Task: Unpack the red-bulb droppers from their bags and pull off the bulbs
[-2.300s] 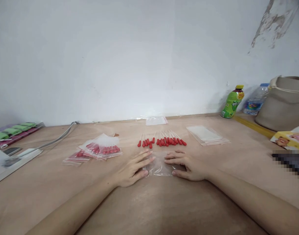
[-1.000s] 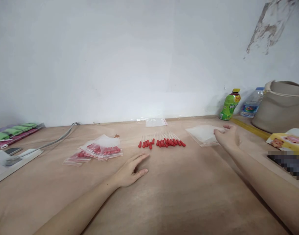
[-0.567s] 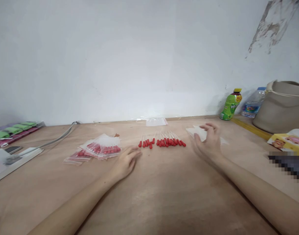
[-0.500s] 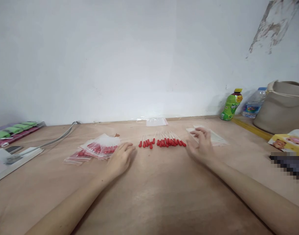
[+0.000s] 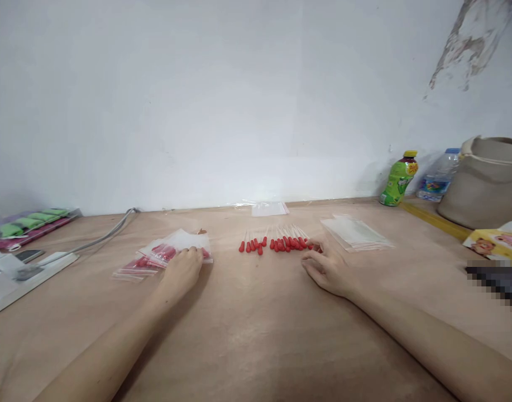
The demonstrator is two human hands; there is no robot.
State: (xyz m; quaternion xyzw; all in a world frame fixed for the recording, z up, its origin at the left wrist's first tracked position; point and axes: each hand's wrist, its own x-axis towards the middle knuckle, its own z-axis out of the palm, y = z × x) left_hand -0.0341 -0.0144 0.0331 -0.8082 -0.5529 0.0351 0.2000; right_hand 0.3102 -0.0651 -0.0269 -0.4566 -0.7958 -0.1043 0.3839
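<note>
Several droppers with red bulbs [image 5: 287, 244] and thin pale stems lie in a loose row at the middle of the table, bulbs toward me. My right hand [image 5: 326, 271] rests at the right end of this row. Its fingers are loosely curled and apart, the fingertips beside the outermost red bulb; I cannot tell whether they touch it. My left hand [image 5: 182, 271] lies palm down over the near edge of the zip bags holding red-bulbed droppers [image 5: 163, 251], its fingers stretched over them and holding nothing visible. To the right lies a stack of flat clear zip bags [image 5: 356, 233].
One flat bag [image 5: 269, 209] lies by the wall. A green bottle [image 5: 400, 178], a water bottle [image 5: 438, 178], a beige bin [image 5: 482, 184] and a yellow tissue pack [image 5: 496, 243] stand at right. A power strip [image 5: 50, 273] with a grey cable [image 5: 105, 234] lies left.
My left hand has moved left onto the filled bags. My right hand has come down and left from the stack of clear bags to the right end of the dropper row.
</note>
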